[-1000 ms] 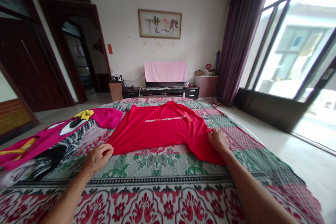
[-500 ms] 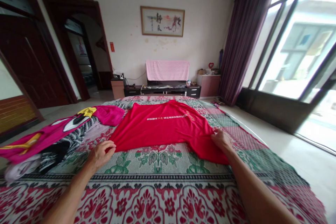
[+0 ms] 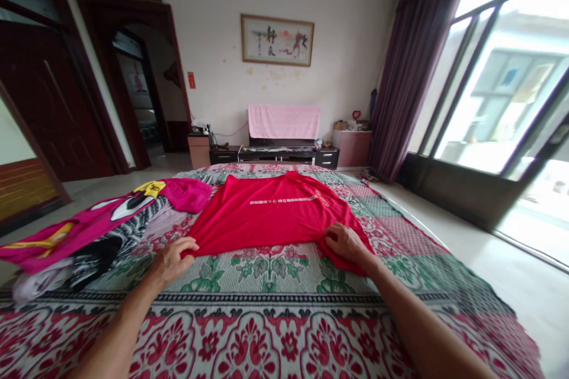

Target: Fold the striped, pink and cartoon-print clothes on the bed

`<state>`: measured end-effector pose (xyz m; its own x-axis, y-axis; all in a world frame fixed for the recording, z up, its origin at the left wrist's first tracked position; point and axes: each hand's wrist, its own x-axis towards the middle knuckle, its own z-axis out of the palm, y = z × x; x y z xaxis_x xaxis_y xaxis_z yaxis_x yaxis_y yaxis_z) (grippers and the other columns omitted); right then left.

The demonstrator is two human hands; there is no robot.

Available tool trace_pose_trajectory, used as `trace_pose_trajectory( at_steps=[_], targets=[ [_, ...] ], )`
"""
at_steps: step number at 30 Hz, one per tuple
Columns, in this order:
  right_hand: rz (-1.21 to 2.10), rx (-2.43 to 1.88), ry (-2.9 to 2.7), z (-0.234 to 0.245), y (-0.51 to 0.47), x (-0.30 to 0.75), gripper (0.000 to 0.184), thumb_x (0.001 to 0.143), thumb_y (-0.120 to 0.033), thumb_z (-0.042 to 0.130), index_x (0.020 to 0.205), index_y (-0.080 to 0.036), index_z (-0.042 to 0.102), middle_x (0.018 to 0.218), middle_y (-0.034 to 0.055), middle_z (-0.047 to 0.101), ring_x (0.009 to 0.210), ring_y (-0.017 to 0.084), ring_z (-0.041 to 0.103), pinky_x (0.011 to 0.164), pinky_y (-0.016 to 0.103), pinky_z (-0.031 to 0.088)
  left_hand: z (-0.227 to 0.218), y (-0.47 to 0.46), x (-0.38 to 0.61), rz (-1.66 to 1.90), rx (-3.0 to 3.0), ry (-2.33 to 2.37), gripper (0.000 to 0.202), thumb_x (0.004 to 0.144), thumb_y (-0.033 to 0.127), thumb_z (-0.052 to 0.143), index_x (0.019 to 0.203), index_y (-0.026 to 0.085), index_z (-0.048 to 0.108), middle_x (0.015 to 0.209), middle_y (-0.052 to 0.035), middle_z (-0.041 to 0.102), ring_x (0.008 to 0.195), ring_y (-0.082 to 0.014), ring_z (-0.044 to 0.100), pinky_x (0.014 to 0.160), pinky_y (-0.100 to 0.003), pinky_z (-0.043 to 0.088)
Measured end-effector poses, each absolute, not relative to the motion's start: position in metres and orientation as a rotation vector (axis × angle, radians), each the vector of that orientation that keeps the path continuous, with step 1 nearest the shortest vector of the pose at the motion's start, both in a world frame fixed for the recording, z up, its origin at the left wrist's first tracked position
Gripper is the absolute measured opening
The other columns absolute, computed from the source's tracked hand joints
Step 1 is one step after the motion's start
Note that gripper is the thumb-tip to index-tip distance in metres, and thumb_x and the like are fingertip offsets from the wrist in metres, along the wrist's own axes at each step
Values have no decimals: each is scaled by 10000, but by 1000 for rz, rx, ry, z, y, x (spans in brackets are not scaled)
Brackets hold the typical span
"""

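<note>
A red T-shirt (image 3: 267,219) with a line of white and gold printing lies spread over the patterned bedspread. At its near left corner, my left hand (image 3: 175,257) is closed, the thumb and fingers pinching the cloth. My right hand (image 3: 344,241) rests on the lower right part of the shirt, its fingers curled down on the red fabric. A fold of the shirt lies under and around that wrist. The fingertips of the right hand are partly hidden.
Left of the shirt lies a heap of clothes, with a pink garment (image 3: 106,213) on top and a black-and-white patterned one (image 3: 106,249) beneath. The bedspread (image 3: 249,331) reaches toward a low cabinet (image 3: 328,157) with a pink towel (image 3: 284,121) above it. Glass doors stand right.
My right hand has moved left and inward from the shirt's right end, and the cloth there has shifted with it. My left hand stays at the left corner.
</note>
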<state>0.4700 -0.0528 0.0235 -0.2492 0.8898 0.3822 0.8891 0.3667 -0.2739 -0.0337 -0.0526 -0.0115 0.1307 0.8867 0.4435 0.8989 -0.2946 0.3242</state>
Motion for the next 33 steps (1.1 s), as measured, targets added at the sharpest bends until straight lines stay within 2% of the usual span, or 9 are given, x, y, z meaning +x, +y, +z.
trace_pose_trajectory(
  at_steps=[5, 8, 12, 16, 21, 25, 28, 33],
  targets=[
    [141, -1565, -2154, 32, -59, 497, 243, 697, -169, 461, 812, -157, 674, 847, 56, 679, 744, 159, 596, 738, 260, 426, -14, -51, -34, -932, -2322, -1838, 288, 624, 205, 441, 758, 218, 695, 1035, -41, 689, 986, -195, 628, 924, -299, 470],
    [409, -1605, -2226, 47, -66, 508, 214, 711, -260, 522, 817, -155, 675, 840, 53, 681, 745, 173, 597, 708, 271, 432, -15, -50, -33, -955, -2327, -1804, 291, 625, 198, 429, 749, 216, 692, 1016, -40, 695, 962, -188, 637, 909, -294, 478],
    [693, -1758, -2395, 69, -80, 501, 375, 635, -423, 666, 926, -188, 661, 902, 37, 671, 798, 192, 592, 700, 277, 427, -15, -50, -32, -977, -2326, -1772, 302, 625, 191, 415, 742, 215, 692, 997, -43, 700, 943, -182, 645, 893, -285, 487],
    [562, -1913, -2488, 82, -92, 484, 510, 532, -379, 742, 993, -189, 635, 989, 57, 629, 819, 208, 577, 681, 285, 412, -15, -51, -31, -1004, -2299, -1786, 308, 649, 205, 406, 759, 212, 693, 997, -48, 701, 950, -189, 645, 904, -301, 485],
    [507, -1925, -2509, 79, -91, 479, 329, 603, -177, 626, 931, -192, 647, 918, 45, 634, 783, 181, 572, 639, 257, 397, -15, -51, -30, -1010, -2302, -1788, 314, 678, 224, 397, 776, 210, 694, 993, -53, 701, 935, -189, 650, 891, -305, 490],
    [381, -1862, -2570, 71, -83, 485, 233, 635, -59, 506, 789, -161, 649, 811, 51, 649, 731, 155, 566, 628, 242, 363, -16, -50, -32, -1006, -2305, -1786, 317, 685, 229, 391, 775, 213, 694, 994, -51, 702, 931, -182, 651, 879, -292, 492],
    [294, -1848, -2527, 68, -80, 489, 188, 682, -66, 464, 741, -142, 626, 751, 68, 644, 678, 148, 554, 599, 245, 343, -17, -49, -32, -1014, -2301, -1785, 314, 684, 231, 391, 765, 216, 694, 981, -45, 707, 925, -180, 652, 871, -283, 495],
    [181, -1835, -2217, 57, -74, 497, 228, 763, -104, 400, 799, -162, 618, 771, 73, 664, 674, 150, 568, 627, 251, 375, -17, -49, -33, -1020, -2298, -1790, 307, 690, 232, 400, 772, 227, 696, 985, -31, 708, 928, -177, 652, 875, -278, 492]
  ],
)
